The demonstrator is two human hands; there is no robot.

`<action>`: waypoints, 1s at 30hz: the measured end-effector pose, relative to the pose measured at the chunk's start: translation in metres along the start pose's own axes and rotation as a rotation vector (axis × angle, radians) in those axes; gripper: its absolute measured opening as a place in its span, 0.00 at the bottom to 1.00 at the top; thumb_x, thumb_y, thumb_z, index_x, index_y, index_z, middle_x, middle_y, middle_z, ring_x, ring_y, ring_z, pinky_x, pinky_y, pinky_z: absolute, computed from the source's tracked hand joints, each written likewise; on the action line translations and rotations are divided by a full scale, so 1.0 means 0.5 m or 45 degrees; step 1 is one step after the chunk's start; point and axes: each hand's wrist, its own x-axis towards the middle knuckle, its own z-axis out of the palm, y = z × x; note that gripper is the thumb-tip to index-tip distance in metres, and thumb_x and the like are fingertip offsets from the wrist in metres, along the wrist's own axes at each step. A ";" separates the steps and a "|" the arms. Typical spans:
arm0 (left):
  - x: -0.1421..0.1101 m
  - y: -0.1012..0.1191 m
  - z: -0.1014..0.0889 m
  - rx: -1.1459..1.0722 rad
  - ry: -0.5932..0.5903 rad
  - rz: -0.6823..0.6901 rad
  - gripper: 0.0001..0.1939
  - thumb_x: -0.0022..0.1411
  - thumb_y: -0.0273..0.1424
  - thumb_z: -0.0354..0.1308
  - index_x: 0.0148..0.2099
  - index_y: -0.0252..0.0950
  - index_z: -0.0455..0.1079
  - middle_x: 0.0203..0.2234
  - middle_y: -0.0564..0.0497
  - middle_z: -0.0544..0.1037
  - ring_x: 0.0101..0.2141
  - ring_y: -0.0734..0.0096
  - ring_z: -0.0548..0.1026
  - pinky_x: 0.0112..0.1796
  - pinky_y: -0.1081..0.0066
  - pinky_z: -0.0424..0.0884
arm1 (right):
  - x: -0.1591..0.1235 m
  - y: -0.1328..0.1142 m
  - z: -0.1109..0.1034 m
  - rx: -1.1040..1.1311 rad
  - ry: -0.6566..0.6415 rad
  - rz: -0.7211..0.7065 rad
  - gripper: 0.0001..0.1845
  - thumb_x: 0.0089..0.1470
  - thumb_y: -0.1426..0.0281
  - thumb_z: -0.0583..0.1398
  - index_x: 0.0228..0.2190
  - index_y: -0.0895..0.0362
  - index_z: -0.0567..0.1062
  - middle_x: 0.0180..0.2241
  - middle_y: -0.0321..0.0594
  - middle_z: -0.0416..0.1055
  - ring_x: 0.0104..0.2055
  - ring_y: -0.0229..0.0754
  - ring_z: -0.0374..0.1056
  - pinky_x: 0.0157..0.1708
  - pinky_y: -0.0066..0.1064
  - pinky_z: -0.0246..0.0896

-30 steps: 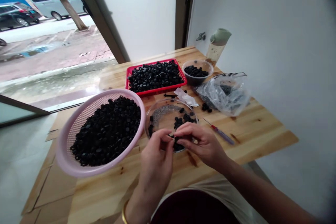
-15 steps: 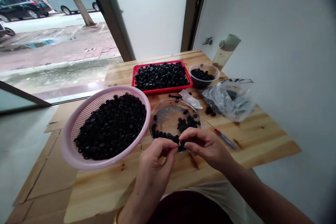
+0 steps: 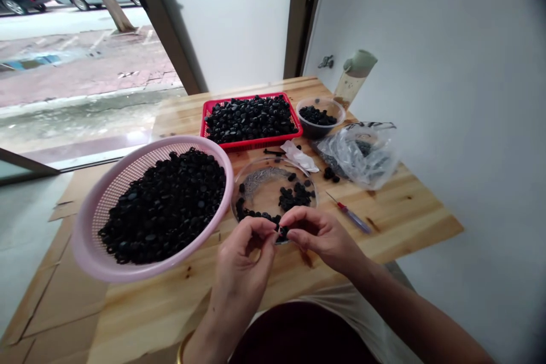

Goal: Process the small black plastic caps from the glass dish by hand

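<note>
The right hand [image 3: 326,239] clamps a small black piece [image 3: 282,232] between thumb and index fingertips, above the near rim of the clear round plastic dish [image 3: 264,196]. Adjacent, the left hand's [image 3: 243,264] fingertips are close together; whether they clamp anything cannot be told.

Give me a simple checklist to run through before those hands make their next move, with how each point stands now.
1. Hands close together at the clear dish: ok, left hand and right hand nearly meet at its near edge.
2. Small part firmly pinched: cannot tell, too small and partly hidden.
3. Black pieces within the dish's reach: ok, the pink basket beside it is heaped.
4. Thin tool out of the fingers' way: ok, it lies right of the dish.
5. All pieces inside containers: not ok, loose pieces lie beside the plastic bag.
</note>
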 end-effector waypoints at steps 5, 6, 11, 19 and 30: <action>-0.002 0.001 -0.003 0.036 0.020 -0.012 0.09 0.63 0.24 0.60 0.46 0.40 0.71 0.29 0.56 0.76 0.29 0.71 0.80 0.33 0.72 0.77 | -0.004 0.001 0.002 -0.172 0.007 -0.171 0.09 0.60 0.62 0.68 0.39 0.54 0.82 0.36 0.40 0.78 0.38 0.41 0.72 0.37 0.30 0.67; -0.002 0.002 -0.003 0.078 0.020 0.024 0.10 0.63 0.23 0.59 0.46 0.40 0.70 0.29 0.57 0.76 0.29 0.72 0.80 0.33 0.73 0.76 | -0.004 0.000 0.003 -0.237 0.005 -0.224 0.07 0.60 0.64 0.68 0.39 0.54 0.83 0.37 0.41 0.79 0.39 0.41 0.74 0.38 0.31 0.67; -0.012 0.002 0.007 0.352 0.022 0.309 0.11 0.66 0.18 0.55 0.44 0.40 0.70 0.31 0.54 0.77 0.32 0.71 0.78 0.35 0.73 0.75 | -0.003 -0.005 0.012 -0.373 -0.006 -0.404 0.05 0.61 0.71 0.66 0.40 0.54 0.83 0.37 0.41 0.80 0.40 0.40 0.76 0.41 0.29 0.69; 0.041 0.011 -0.164 0.916 -0.067 0.360 0.17 0.71 0.28 0.56 0.60 0.37 0.68 0.52 0.42 0.76 0.45 0.61 0.77 0.43 0.65 0.75 | 0.011 -0.004 -0.027 -0.138 0.144 -0.119 0.05 0.60 0.65 0.69 0.39 0.51 0.83 0.32 0.36 0.78 0.25 0.32 0.67 0.25 0.21 0.63; 0.192 -0.056 -0.266 1.537 -0.559 -0.064 0.05 0.64 0.28 0.60 0.39 0.36 0.77 0.35 0.45 0.81 0.36 0.56 0.79 0.37 0.65 0.70 | 0.024 -0.006 0.020 0.017 0.106 0.034 0.13 0.56 0.59 0.70 0.38 0.55 0.82 0.31 0.39 0.78 0.23 0.32 0.63 0.22 0.22 0.60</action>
